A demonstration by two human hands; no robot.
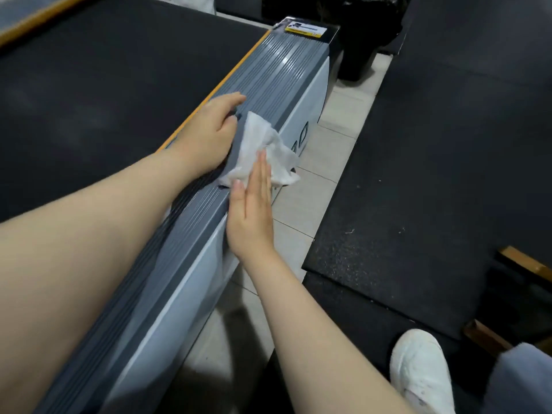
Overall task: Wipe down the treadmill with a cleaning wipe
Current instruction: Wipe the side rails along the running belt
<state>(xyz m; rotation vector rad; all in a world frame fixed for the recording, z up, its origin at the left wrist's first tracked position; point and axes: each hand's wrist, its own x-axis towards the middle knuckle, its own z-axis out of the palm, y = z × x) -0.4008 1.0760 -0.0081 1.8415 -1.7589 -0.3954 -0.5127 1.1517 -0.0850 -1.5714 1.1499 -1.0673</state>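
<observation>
Head view: right hand (251, 216), fingers flat, presses wipe (263, 150) on rail (280, 70) mid-frame; left hand (209, 135) rests released beside it. Wiping is underway; next, likely slide toward the upper right.

Wipe (263, 150) lies on the treadmill's side rail (280, 67), seemingly between both hands.

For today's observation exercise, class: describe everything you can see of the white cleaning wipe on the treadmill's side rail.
The cleaning wipe is a thin, white, crumpled sheet that looks like soft nonwoven cloth. It lies draped over the outer edge of the grey ribbed side rail, part on top and part hanging down the pale side panel. The right hand presses straight fingers flat on its lower part. The left hand rests on the rail beside it; whether it touches the wipe is unclear.
</observation>
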